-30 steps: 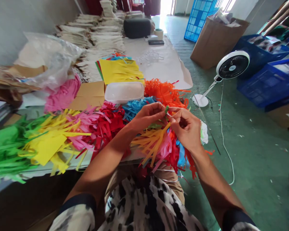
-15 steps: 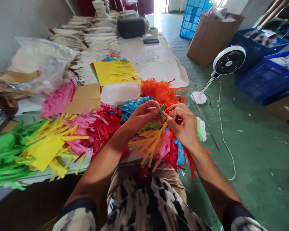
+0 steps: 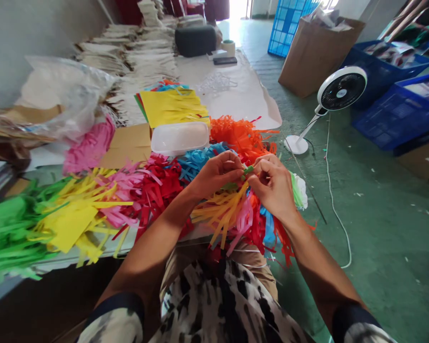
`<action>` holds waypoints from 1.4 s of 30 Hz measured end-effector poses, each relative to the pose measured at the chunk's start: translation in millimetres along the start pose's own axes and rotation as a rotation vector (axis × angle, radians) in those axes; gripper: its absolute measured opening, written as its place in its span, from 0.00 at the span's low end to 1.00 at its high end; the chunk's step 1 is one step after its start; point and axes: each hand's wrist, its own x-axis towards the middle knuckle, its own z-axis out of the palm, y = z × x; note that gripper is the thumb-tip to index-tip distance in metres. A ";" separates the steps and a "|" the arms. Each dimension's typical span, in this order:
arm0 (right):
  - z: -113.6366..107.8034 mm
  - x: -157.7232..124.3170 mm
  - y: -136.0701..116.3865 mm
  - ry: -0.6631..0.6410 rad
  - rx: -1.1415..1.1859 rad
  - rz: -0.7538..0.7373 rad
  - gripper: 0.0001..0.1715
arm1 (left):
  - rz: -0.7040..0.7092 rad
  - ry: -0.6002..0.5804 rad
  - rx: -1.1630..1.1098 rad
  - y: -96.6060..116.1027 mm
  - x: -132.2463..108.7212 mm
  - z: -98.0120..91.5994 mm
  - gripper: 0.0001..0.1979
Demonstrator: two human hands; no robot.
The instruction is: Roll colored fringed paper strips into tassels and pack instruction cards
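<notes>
Left to right: green strips, yellow strips, pink strips and red strips lie grouped by colour along the near edge of the table, probably for easy reach. The left hand pinches a small green piece, presumably to steady it, above fanned orange-yellow strips. The piece lies between both hands' fingertips. The right hand curls thumb and forefinger close beside it; whether they clasp anything cannot be told.

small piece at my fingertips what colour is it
The small piece is green; see the head view.
</notes>
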 end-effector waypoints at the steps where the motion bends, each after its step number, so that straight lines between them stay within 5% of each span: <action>1: -0.2 -0.1 0.1 0.001 -0.001 0.000 0.10 | -0.002 0.008 0.005 -1.0 0.1 0.6 0.20; 8: -0.5 0.3 0.2 0.013 -0.003 0.005 0.12 | 0.013 0.042 0.124 2.2 -0.1 8.8 0.19; 14: -2.5 -0.7 -2.3 -0.017 0.055 0.048 0.03 | 0.130 0.179 0.448 10.9 -5.7 18.2 0.12; 16: -4.0 -0.8 -4.2 -0.028 0.104 0.093 0.10 | 0.158 0.218 0.590 16.6 -8.1 22.2 0.11; 19: -5.8 0.1 -7.1 -0.013 0.111 0.074 0.08 | 0.206 0.226 0.726 27.9 -10.5 29.4 0.10; 23: -6.8 0.7 -10.4 0.077 0.073 -0.037 0.03 | 0.260 0.230 0.784 41.1 -11.7 38.0 0.08; 28: -10.6 0.4 -12.5 0.078 0.156 -0.007 0.04 | 0.247 0.239 0.821 45.2 -14.5 37.7 0.10; 34: -18.7 6.5 -5.3 0.011 0.401 0.129 0.09 | 0.201 0.079 0.804 39.7 -13.4 21.7 0.26; 37: -21.3 8.7 -7.5 -0.043 0.475 0.169 0.13 | 0.202 -0.004 0.990 34.6 -7.5 16.4 0.17; 42: -31.2 13.8 -30.9 -0.141 0.521 0.172 0.17 | 0.395 -0.075 0.995 33.8 0.9 19.4 0.22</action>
